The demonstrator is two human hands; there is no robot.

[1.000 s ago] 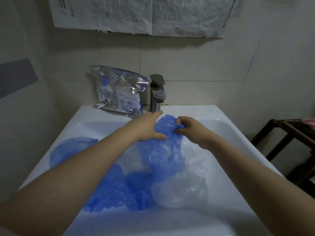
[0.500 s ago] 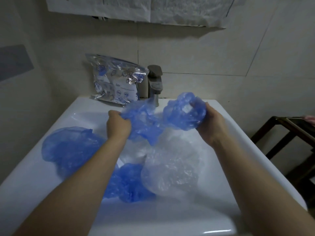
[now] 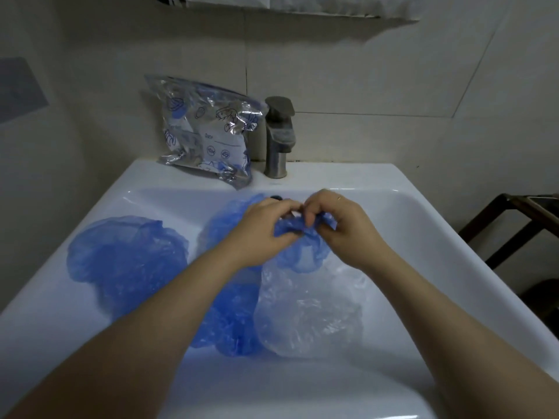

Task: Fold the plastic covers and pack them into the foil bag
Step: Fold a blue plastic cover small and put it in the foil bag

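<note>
From the head camera, the left hand (image 3: 266,228) and right hand (image 3: 338,225) both pinch one blue cover (image 3: 302,243), bunching it over the sink (image 3: 423,225). Other covers (image 3: 127,252) lie loose inside; the foil bag (image 3: 208,131) waits by the tap, so most work seems left.

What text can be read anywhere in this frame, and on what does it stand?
"Date": on the white label panel of the foil bag, beside the faucet.
Other print and drawings on the foil bag: too small to read.
Printed sheets on the wall at the top: too blurred to read.
</note>
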